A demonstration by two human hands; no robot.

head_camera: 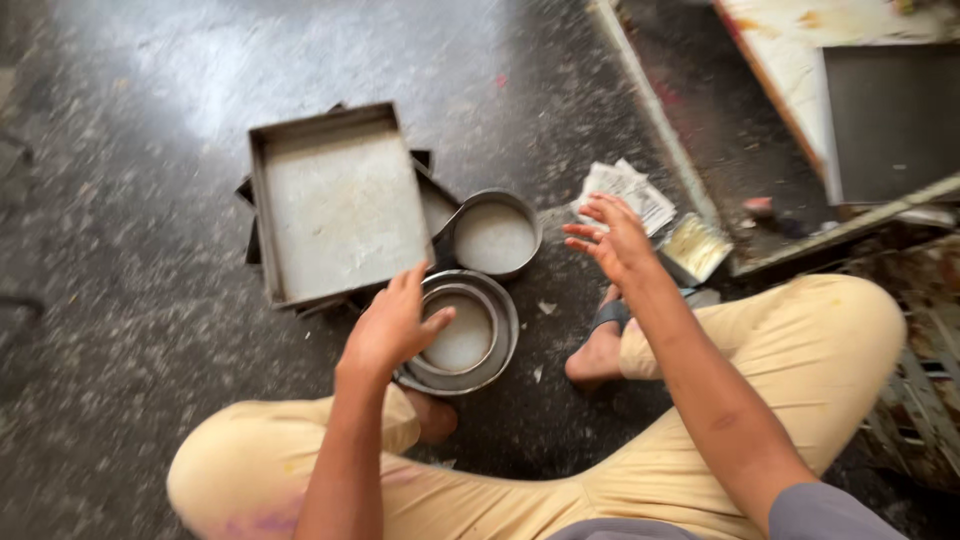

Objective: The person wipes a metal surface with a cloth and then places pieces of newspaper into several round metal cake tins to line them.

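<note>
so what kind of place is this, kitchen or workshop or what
Probably a small bakery or food workshop, worked at floor level. A person sits cross-legged on a dusty dark stone floor beside stacked square metal trays and round tins; the left hand touches the tins, the right hand hovers open.

The square grey metal tray (340, 205) looked dull & matt, its base scuffed w/ a pale powdery film. The stacked round grey metal tins (462, 333) had worn, faintly shiny rims; the single round metal tin (495, 235) beside them showed the same whitish, matt inside. The dark speckled stone floor (130, 200) was smooth, semi-glossy, dusty in patches. The folded white paper sheets (628, 190) looked thin & creased. The pale yellow cloth trousers (800, 350) were soft, matt, lightly stained.
</note>
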